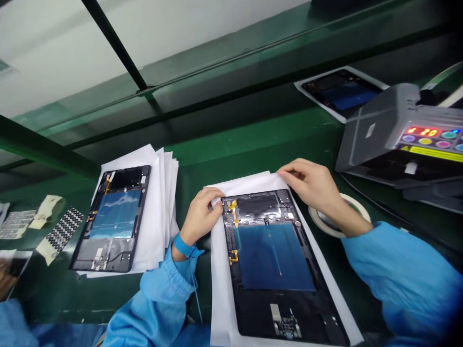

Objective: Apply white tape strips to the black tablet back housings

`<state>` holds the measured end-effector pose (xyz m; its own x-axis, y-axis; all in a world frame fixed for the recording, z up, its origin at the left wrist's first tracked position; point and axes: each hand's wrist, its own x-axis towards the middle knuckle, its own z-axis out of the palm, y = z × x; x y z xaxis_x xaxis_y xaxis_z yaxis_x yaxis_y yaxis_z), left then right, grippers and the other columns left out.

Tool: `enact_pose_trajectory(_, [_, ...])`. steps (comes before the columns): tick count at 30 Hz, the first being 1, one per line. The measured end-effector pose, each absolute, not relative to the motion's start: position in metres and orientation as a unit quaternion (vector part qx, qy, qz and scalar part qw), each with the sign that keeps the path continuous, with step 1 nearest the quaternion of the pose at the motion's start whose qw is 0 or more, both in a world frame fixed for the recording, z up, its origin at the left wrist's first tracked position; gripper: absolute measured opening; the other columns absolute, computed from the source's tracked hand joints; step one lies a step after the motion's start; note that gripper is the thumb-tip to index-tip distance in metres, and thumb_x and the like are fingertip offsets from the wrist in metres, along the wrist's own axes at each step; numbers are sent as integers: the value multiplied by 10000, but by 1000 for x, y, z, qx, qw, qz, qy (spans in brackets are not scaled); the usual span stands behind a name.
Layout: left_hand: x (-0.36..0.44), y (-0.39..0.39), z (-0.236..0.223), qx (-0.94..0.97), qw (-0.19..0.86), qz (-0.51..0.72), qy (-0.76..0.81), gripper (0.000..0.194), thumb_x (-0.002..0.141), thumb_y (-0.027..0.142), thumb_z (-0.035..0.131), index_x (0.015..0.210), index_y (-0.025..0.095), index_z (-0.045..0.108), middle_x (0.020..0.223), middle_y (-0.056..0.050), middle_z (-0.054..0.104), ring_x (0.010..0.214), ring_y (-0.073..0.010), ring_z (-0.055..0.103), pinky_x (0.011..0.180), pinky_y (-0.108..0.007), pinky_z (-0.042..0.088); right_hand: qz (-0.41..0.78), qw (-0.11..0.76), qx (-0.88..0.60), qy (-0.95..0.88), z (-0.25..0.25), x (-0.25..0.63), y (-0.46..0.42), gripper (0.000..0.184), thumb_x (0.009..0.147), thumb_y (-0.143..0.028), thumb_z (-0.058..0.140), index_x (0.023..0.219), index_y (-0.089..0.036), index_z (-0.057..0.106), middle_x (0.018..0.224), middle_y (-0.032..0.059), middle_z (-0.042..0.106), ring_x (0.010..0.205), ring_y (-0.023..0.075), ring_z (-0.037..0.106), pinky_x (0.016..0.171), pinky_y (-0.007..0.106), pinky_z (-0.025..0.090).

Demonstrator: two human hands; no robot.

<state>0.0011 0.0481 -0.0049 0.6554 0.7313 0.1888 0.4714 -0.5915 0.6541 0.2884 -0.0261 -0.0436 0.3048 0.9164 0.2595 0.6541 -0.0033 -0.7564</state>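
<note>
An opened tablet (275,255) with a blue battery area and orange flex cables lies on white paper sheets (220,299) in front of me. My left hand (201,216), with a blue strap on the wrist, pinches the paper edge at the tablet's upper left corner, its thumb close to the tablet frame. At the upper right corner of the paper, my right hand (311,185) has thumb and forefinger closed on the sheet, just off the tablet.
To the left, a second opened tablet (115,217) rests on a stack of paper (159,212). Sticker sheets (61,233) lie beyond it, near another person's hand (7,279). A tape roll (356,205), a grey machine with a lit display (401,135) and a third tablet (342,89) are at right.
</note>
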Motion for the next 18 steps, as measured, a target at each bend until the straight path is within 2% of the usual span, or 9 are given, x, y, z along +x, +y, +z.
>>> enact_pose_trajectory(5, [2,49,-8,871,278,229,335,200,889,168,507,984,186,682,1091,-84,702,1077,-214,658,990,-381,513,35,417,-709,-568,-49,283,-32,225,934,-345,507,842,-205,656,770,23,669,582,121,546,568,272,413])
enact_pose_trajectory(10, [0,53,-12,866,277,239,341,188,914,237,511,988,194,677,1099,-86,698,1077,-228,647,996,-399,493,-61,348,-717,-601,-38,289,-56,146,938,-320,556,948,-220,662,749,-22,682,592,100,591,568,239,409])
enact_pose_trajectory(12, [0,56,-15,863,276,240,348,189,920,258,514,989,193,677,1102,-82,694,1077,-231,642,999,-404,485,-133,326,-716,-603,-30,303,-84,121,925,-306,595,976,-215,657,819,3,706,675,113,630,624,240,436])
enact_pose_trajectory(15, [1,57,-17,860,279,242,353,193,918,274,511,975,192,676,1088,-73,691,1066,-231,643,995,-401,481,-282,309,-707,-570,-20,338,-139,114,859,-258,681,929,-176,644,863,97,720,783,186,663,691,299,454])
enact_pose_trajectory(16, [2,57,-17,858,280,244,355,194,916,273,508,965,191,676,1080,-70,692,1058,-229,646,990,-396,484,-344,291,-699,-555,-20,352,-156,171,816,-255,730,937,-167,647,860,121,722,785,211,664,681,320,443])
enact_pose_trajectory(18, [4,56,-17,855,280,251,357,194,911,270,505,942,190,678,1061,-66,693,1041,-222,651,976,-382,492,-471,199,-663,-547,-23,379,-186,299,768,-306,784,994,-159,655,841,124,726,745,227,662,629,334,427])
